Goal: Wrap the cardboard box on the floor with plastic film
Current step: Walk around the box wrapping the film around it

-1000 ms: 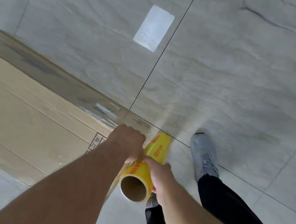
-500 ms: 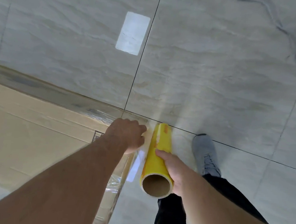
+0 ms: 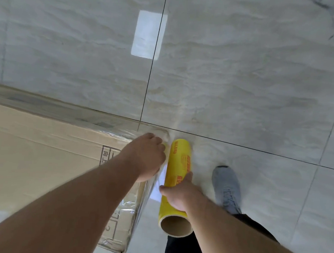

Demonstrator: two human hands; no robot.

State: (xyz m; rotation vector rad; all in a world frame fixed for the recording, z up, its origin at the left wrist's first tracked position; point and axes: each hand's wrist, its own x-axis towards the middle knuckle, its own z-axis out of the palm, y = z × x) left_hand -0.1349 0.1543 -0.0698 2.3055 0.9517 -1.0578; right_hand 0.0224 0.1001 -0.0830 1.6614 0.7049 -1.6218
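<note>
Film-covered cardboard box (image 3: 41, 157) beside film roll (image 3: 176, 178)

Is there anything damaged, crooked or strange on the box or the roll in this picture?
Little stands out. The clear plastic film is wrinkled and bunched along the right end of the brown cardboard box, not smooth. The yellow film roll, held by the right hand, looks intact. The left hand is at the box corner.

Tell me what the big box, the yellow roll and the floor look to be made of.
Large brown box: matte corrugated cardboard, judging by its creased flaps and printed marks, with glossy, wrinkled clear film over its edge. Yellow roll: shiny plastic film on a brown, probably cardboard, tube. Pale floor: polished veined tile, with grout lines and a reflection.
</note>
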